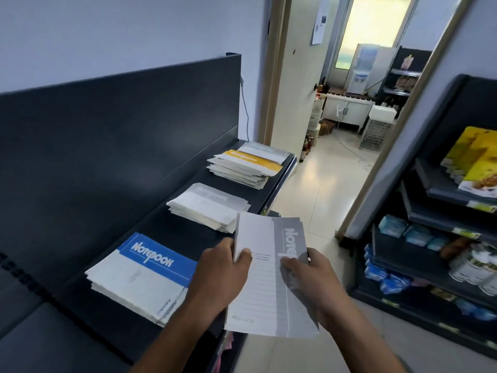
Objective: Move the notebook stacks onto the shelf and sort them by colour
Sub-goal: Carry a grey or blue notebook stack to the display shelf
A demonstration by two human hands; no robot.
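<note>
Over the front edge of the dark shelf (pixel 172 238), a grey notebook (pixel 269 275) was held in the air by two hands. Its long side ran away from the person, from near to far, and it leaned a little to the right. Its cover faced up. A dark grey band ran down its right side, and the big word on the band read from the far end toward the near end. I could not tell if more notebooks lay under it.

The left hand (pixel 223 270) gripped the left long edge. Its thumb pressed down on the cover and its fingers curled under, out of sight. The right hand (pixel 309 281) gripped the right long edge the same way, with the thumb on the grey band and the fingers hidden below. Both bare arms reached forward from the bottom of the view.

Three piles lay flat in a row on the shelf. The blue notebook stack (pixel 142 275) sat at the near end, by the left hand. The grey notebook stack (pixel 207 208) sat in the middle, just beside the far left corner of the held notebook. The yellow notebook stack (pixel 244 165) sat at the far end, with pale notebooks (pixel 266 150) behind it. A tall dark back panel (pixel 107 130) stood along the back edge.
</note>
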